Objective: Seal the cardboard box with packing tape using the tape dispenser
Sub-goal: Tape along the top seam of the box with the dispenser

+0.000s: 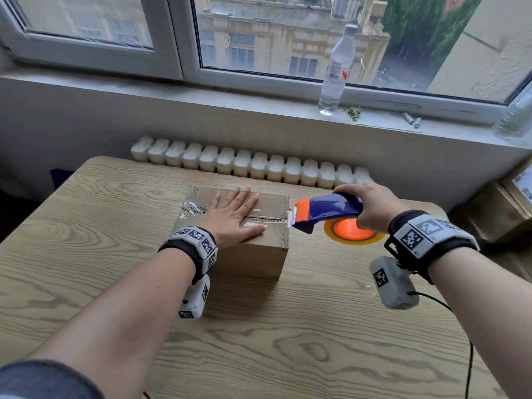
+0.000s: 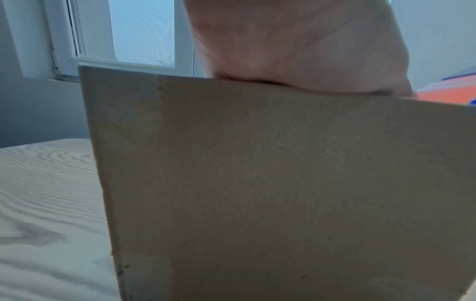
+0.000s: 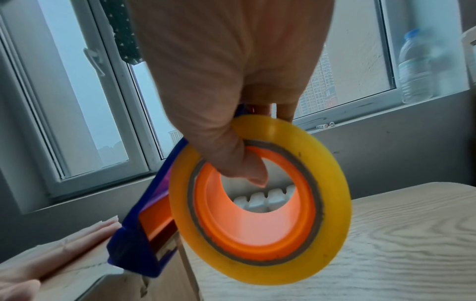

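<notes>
A brown cardboard box point(image 1: 253, 254) stands on the wooden table point(image 1: 259, 341), its flaps closed and clear tape lying along the top seam. My left hand point(image 1: 234, 216) rests flat on the box top with straight, spread fingers; the left wrist view shows only the box's near side point(image 2: 283, 183) and my palm on its top edge. My right hand point(image 1: 365, 204) grips the blue and orange tape dispenser point(image 1: 325, 211), whose toothed mouth sits at the box's right top edge. Its yellow tape roll point(image 3: 260, 199) hangs to the right of the box, my thumb inside its core.
A white radiator point(image 1: 250, 165) runs behind the table. On the windowsill stand a clear plastic bottle point(image 1: 336, 70) and small items. More cardboard boxes point(image 1: 501, 208) sit at the right. A black cable point(image 1: 466, 355) trails from my right wrist over the table.
</notes>
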Action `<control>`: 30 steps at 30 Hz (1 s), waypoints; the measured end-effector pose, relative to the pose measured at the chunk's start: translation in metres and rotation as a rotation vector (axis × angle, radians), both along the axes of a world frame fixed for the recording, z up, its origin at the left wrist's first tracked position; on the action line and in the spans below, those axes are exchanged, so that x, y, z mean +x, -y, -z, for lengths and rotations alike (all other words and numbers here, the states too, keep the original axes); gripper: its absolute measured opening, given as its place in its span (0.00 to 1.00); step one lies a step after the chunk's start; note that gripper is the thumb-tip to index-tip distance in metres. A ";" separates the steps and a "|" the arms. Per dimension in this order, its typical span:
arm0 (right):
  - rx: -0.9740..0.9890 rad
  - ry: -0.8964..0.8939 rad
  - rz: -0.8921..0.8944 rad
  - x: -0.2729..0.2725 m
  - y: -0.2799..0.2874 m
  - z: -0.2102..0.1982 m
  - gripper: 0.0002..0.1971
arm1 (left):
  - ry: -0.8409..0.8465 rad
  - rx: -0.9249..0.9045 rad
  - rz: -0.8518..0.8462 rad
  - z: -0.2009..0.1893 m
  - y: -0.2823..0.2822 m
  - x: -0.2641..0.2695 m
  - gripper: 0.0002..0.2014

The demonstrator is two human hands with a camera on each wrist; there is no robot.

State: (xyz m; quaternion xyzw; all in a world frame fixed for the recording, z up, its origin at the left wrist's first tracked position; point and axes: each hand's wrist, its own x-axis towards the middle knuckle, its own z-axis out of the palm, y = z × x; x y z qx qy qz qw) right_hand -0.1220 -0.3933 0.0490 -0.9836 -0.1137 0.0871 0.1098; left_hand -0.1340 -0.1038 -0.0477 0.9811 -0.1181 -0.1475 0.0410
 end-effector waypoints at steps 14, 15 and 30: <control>0.028 -0.017 -0.007 0.005 0.014 0.014 0.35 | 0.005 -0.061 0.064 -0.006 0.073 0.007 0.43; 0.032 -0.018 -0.008 0.005 0.015 0.015 0.35 | 0.004 -0.056 0.061 -0.007 0.077 0.008 0.44; 0.083 -0.059 0.020 0.004 0.050 0.034 0.35 | 0.020 -0.053 0.011 -0.005 0.088 0.012 0.43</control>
